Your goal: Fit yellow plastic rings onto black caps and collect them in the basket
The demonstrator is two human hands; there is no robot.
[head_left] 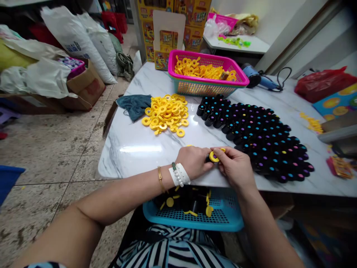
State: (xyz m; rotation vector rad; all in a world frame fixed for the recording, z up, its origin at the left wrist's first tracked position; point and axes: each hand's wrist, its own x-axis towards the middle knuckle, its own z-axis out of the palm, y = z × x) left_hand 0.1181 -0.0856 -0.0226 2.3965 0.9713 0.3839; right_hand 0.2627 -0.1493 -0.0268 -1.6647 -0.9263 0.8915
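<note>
My left hand is closed round a small black cylinder, mostly hidden by the fingers. At the cylinder's right end my right hand pinches a yellow ring piece, which touches the black part. Both hands are over the front of the marbled table. A heap of yellow ring pieces lies beyond them to the left. To the right stand rows of black cylinders with coloured centres. Below the hands, a blue basket holds black pieces with yellow parts.
A pink-rimmed basket of yellow pieces stands at the back, near yellow boxes. A dark cloth lies left of the heap. A blue tool with a cable and a red bag are at the back right.
</note>
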